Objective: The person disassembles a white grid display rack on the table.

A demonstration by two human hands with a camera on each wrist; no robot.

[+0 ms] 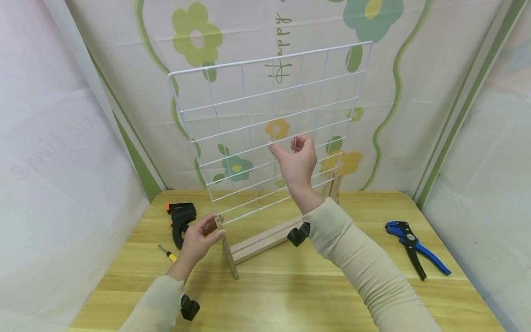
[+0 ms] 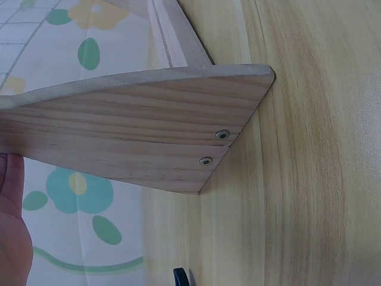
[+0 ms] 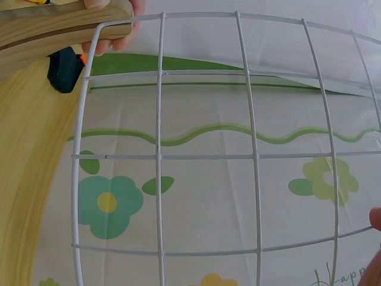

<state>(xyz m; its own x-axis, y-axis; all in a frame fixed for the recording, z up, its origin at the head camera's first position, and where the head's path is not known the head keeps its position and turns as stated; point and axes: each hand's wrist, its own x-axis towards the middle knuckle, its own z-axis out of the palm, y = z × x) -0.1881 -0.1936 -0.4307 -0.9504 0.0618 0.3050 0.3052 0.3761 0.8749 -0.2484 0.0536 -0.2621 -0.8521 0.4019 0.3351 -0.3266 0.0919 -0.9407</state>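
A white wire grid point(image 1: 242, 98) stands upright, its lower corners at the tops of two wooden side pieces joined by a grooved wooden bar point(image 1: 265, 240). My left hand point(image 1: 199, 242) pinches the top of the near side piece point(image 1: 229, 253), beside the grid's corner. In the left wrist view that side board point(image 2: 137, 131) shows two metal fasteners near its bottom, with part of my left hand point(image 2: 13, 226) at its edge. My right hand point(image 1: 297, 161) grips the grid's wires near the middle, fingers curled behind. The right wrist view shows the grid point(image 3: 256, 179) close to the slotted wood end point(image 3: 71, 27).
On the wooden table point(image 1: 282, 295), a black clamp-like tool point(image 1: 182, 219) and a yellow-handled screwdriver point(image 1: 171, 256) lie at the left. Blue and black pliers point(image 1: 412, 244) lie at the right. A flower-printed cloth point(image 1: 240, 41) hangs behind.
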